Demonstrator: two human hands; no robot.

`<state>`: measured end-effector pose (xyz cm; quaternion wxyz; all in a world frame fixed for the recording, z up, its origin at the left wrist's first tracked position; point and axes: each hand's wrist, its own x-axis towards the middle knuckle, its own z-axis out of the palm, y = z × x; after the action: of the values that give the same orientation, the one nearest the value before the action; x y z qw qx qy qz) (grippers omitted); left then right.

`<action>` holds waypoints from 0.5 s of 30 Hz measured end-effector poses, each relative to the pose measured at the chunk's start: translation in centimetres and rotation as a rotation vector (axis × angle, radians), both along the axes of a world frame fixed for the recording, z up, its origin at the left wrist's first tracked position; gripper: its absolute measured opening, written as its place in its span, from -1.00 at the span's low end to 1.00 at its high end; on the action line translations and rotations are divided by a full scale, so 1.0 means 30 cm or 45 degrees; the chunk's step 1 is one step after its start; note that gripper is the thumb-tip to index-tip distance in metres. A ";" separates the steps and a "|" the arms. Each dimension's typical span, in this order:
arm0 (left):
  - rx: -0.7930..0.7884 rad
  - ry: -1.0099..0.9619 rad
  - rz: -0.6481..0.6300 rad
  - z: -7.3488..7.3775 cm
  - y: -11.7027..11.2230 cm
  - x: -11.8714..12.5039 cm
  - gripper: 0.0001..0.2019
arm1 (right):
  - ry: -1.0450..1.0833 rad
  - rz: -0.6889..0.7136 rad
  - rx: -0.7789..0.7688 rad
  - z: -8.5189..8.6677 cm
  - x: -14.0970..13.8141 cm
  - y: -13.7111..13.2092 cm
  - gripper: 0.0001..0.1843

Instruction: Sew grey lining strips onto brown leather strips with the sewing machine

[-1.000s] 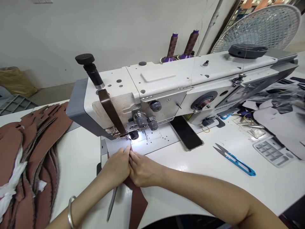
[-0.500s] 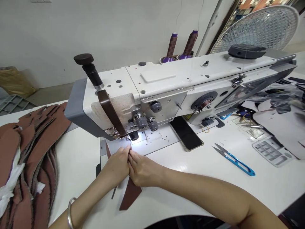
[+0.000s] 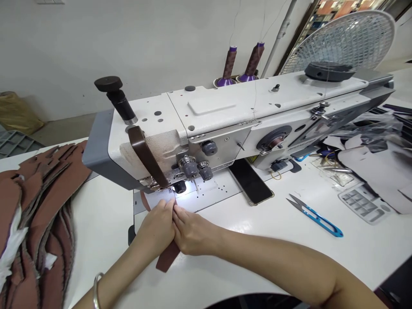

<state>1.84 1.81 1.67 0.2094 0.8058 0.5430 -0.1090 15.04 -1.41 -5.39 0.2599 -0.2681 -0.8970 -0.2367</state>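
Drawn further forward than a second ago, with less brown strip trailing behind left hand and right hand. Pinched by both; narrow, matte, flat on table.

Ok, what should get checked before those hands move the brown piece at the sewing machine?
1. Grip: left hand and right hand both pinch the brown piece: ok.
2. fingertips apart from the needle area: ok, though close.
3. work light on: ok.
4. Piece's edge lined up under the foot: cannot tell, the hands hide it.
5. blue snips lying aside on the table: ok.
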 end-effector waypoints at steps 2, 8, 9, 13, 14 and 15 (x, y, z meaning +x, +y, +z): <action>0.041 0.022 -0.019 -0.016 0.002 -0.006 -0.54 | -0.006 0.003 0.002 -0.001 0.000 0.000 -0.77; 0.200 0.109 -0.181 -0.046 0.007 -0.013 -0.64 | 0.063 -0.036 0.011 -0.006 -0.002 -0.008 -0.71; 0.216 0.117 -0.193 -0.047 0.009 -0.013 -0.65 | 0.074 -0.039 0.021 -0.006 -0.002 -0.008 -0.71; 0.289 0.182 -0.332 -0.054 0.022 -0.010 -0.70 | 0.067 -0.032 0.046 -0.010 0.001 -0.002 -0.72; 0.315 0.197 -0.371 -0.059 0.026 -0.009 -0.72 | 0.052 -0.029 0.034 -0.012 0.002 0.001 -0.72; 0.338 0.206 -0.404 -0.067 0.030 -0.010 -0.75 | 0.032 -0.023 0.018 -0.013 0.003 0.004 -0.72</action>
<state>1.55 2.70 -0.33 0.0376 0.8904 0.4339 -0.1325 15.13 -1.30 -5.78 0.2709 -0.2773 -0.8895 -0.2418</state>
